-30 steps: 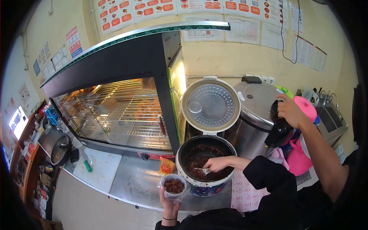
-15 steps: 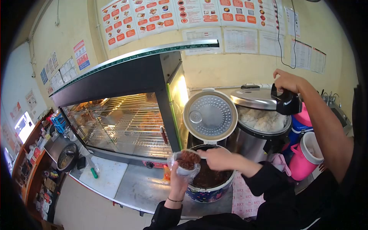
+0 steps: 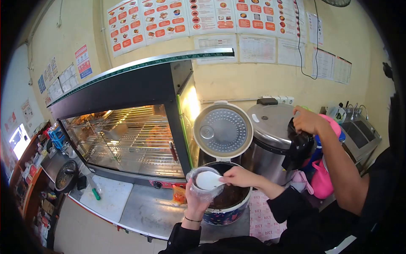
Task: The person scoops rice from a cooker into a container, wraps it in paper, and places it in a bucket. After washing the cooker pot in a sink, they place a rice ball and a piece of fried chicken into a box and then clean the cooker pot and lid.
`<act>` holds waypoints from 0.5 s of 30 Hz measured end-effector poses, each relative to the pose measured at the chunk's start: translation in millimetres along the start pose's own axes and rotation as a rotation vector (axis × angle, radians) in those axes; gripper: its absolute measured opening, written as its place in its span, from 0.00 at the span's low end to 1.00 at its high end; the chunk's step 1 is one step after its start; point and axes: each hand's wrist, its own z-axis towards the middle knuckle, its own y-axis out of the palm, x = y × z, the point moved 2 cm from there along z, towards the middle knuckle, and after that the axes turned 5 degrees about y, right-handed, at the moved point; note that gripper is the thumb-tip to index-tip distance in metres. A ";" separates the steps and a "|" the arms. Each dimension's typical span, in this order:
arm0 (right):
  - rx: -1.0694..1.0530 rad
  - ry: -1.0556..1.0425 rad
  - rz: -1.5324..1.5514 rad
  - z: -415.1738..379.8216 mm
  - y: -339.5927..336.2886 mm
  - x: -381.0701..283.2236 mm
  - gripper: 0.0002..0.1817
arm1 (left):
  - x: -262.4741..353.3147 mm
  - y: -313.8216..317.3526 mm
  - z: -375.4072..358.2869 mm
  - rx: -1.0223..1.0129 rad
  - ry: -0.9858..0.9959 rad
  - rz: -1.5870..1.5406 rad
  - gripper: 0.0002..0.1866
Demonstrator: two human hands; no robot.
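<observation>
My left hand [image 3: 196, 200] holds up a small bowl [image 3: 210, 193] wrapped in clear plastic. My right hand [image 3: 237, 176] grips a white rice paddle [image 3: 208, 180], whose flat blade lies over the bowl's opening and hides most of what is inside. Both hands are above the front rim of a flower-patterned rice cooker [image 3: 226, 217], which has dark brown food in it. Its round lid [image 3: 224, 131] stands raised behind. Another person's hand [image 3: 311, 120] rests on the black handle of the steel rice cooker [image 3: 270, 163], whose lid is down.
A lit glass food warmer [image 3: 127, 139] stands at left on the steel counter [image 3: 148, 211]. Before it lie a white cutting board [image 3: 111, 197], a green-handled knife [image 3: 95, 193] and an orange packet [image 3: 179, 194]. At right are a pink jug [image 3: 322, 180] and the other person's arm [image 3: 344, 169].
My right hand has brought the paddle over the bowl, covering the reddish-brown food seen there before. The other person has lowered the steel cooker's lid over the white rice. The view has shifted slightly.
</observation>
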 end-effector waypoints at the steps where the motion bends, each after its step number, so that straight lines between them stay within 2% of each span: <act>1: 0.050 -0.037 -0.066 4.4 3.1 -2.6 0.20 | -0.4 -0.7 -0.8 0.022 -0.007 0.033 0.29; 2: 0.099 -0.074 -0.133 8.8 2.2 -4.2 0.19 | 1.0 -0.2 -1.3 0.033 0.022 0.019 0.29; 3: 0.042 -0.092 -0.191 18.0 -2.2 1.0 0.18 | 4.3 -0.4 -2.0 0.045 0.051 0.010 0.29; 4: 0.094 -0.108 -0.058 22.0 -7.4 4.0 0.18 | 10.1 -6.9 -3.7 0.055 0.066 -0.029 0.29; 6: 0.000 0.062 -0.036 35.1 -29.5 14.6 0.13 | 25.4 -20.4 -7.8 0.082 0.133 -0.043 0.27; 9: -0.112 0.301 -0.725 54.0 -7.9 46.8 0.09 | 47.5 -33.6 -27.3 0.211 0.240 0.034 0.25; 10: -0.177 0.357 -0.759 56.8 11.5 60.1 0.11 | 52.2 -41.0 -35.5 0.264 0.267 0.058 0.25; 12: -0.327 0.337 -0.838 60.1 34.8 75.8 0.10 | 56.5 -54.2 -50.8 0.360 0.286 0.091 0.25; 15: -0.503 0.408 -0.659 70.5 45.2 89.6 0.08 | 53.8 -81.1 -78.9 0.483 0.247 0.105 0.26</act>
